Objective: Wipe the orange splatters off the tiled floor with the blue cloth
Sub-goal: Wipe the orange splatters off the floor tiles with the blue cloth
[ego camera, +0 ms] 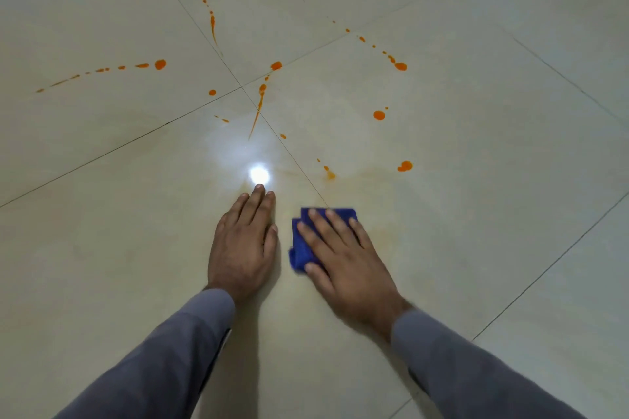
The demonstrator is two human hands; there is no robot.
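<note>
Far-left trail: a broken line of orange splatters (102, 70), long axis running left to right, ending in a fat blob at its right end. Well apart from both hands.

Left hand (242, 241): flat on the tiled floor (102, 248), palm down, fingers straight and close together, holding nothing. Looks like a brace. Fingertips point away from the body, toward a bright glare spot (259, 175) just beyond them.

Centre streak: a thin orange streak (259, 104) along the tile joint, long axis running away from the person and leaning slightly right, with a blob at the far end. It lies ahead of both hands, a little left of the cloth.

Blue cloth (301, 245): folded, flat on the floor just beside the left hand, not touching it. Mostly covered; its left and far edges show.

Right hand (343, 255): palm pressed down on the cloth, fingers spread and extended, pinning it rather than pinching it. Fingertips aim away and slightly left.

Nearest marks: small drops with a faint smear (328, 173) straight ahead of the cloth's far edge; a double blob (405, 166) ahead and to the right.

Haze: a pale orange film (384, 231) on the tile beside the right hand.

Judgement: the right hand is nearer and already loaded; the next push likely goes forward, away from the body. Most splatters remain.
</note>
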